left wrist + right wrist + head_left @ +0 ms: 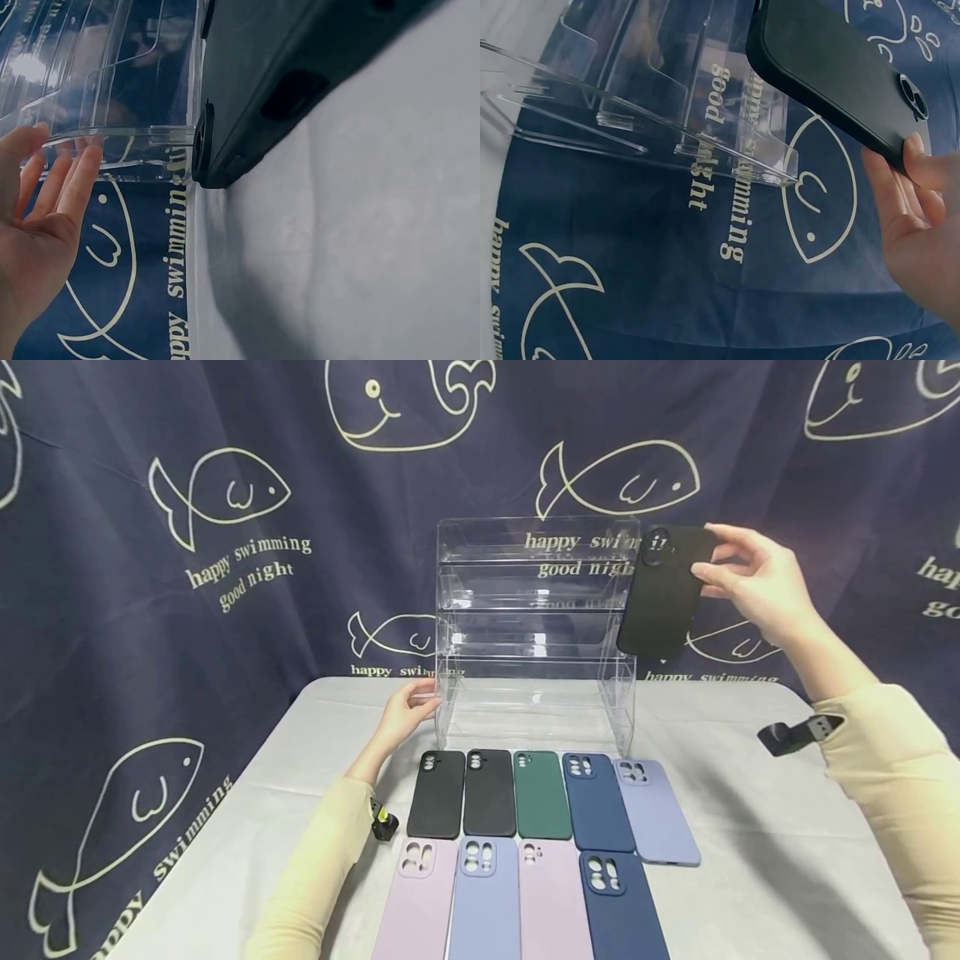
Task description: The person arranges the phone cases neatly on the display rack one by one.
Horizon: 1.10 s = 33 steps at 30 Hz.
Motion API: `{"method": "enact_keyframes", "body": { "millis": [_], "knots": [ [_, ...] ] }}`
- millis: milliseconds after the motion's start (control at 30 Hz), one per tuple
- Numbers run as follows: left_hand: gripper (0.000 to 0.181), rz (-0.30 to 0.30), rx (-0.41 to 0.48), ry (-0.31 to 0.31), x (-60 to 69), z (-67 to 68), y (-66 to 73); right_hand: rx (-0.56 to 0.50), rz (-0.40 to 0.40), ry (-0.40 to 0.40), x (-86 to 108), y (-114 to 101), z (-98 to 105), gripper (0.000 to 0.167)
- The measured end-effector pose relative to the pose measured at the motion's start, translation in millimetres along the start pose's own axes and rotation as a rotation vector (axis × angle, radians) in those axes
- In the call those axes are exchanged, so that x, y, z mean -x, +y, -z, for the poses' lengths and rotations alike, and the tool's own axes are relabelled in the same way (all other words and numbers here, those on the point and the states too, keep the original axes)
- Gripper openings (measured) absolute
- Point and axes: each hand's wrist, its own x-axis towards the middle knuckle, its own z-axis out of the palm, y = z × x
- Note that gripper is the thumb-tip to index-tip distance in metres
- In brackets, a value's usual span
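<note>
A black phone case (663,593) is tilted in the air at the upper right of a clear tiered display rack (536,718). My right hand (757,572) pinches its upper right edge between thumb and fingers. In the right wrist view, the same phone case (832,75) hangs beside the rack's clear tiers. My left hand (405,714) is at the rack's lower left side. Its fairly straight fingers (56,195) touch the clear side panel in the left wrist view. The exact contact of the thumb is hard to tell.
Two rows of phone cases lie in front of the rack: black ones (437,797), a green one (542,797), dark blue ones (600,802), light purple-blue ones (660,814) and pink ones (416,910). A white cloth covers the table (750,777). A navy curtain (300,610) hangs behind.
</note>
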Motion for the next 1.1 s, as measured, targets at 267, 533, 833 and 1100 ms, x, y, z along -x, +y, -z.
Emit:
{"method": "enact_keyframes", "body": {
  "millis": [267,533,833,1100],
  "knots": [
    [0.047,0.024,-0.004,-0.006,-3.6,0.6,7.3,-0.063,0.003,0.039,-19.7,-5,-7,0.054],
    [0.046,0.05,-0.034,-0.033,8.7,-0.8,28.6,-0.097,0.023,0.073,-38.5,-3,-15,0.045],
    [0.046,0.042,-0.048,-0.028,2.4,0.8,22.2,-0.035,0.042,0.134,-63.3,-17,-26,0.046],
    [0.045,0.036,-0.085,-0.048,-4.5,3.6,2.9,0.07,0.034,0.162,-84.4,-26,-42,0.043]
  ]
}}
